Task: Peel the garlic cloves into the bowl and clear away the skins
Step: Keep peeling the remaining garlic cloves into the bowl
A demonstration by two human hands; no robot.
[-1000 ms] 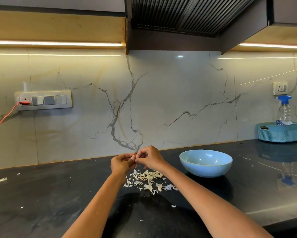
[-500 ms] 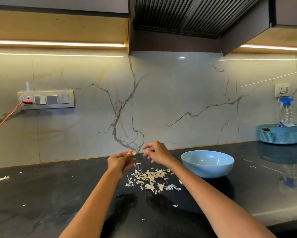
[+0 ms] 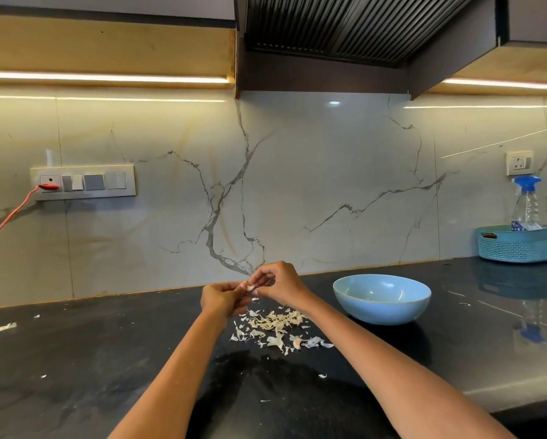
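Both hands are up together above the dark worktop [image 3: 107,359], and there's the garlic clove [image 3: 250,287], a small pale nub pinched between them. The left hand [image 3: 222,300] has its fingers curled round it from below, and the right hand [image 3: 276,282] comes in from above with fingertips closed on the same clove, by the look of it picking at the skin. Directly beneath them lies the evidence of work done: a loose heap of skins [image 3: 273,327], papery flakes spread across the worktop, with stray bits flung further out toward the left edge and near the front. Off to the right, just beside that heap, sits the blue bowl [image 3: 382,300]; from this angle its inside shows only glare, so how many peeled cloves are in there cannot be told. I'd judge the peeling well along given that pile, though this clove is not yet in the bowl. And the clearing away? Not started: every skin in view is on the worktop.
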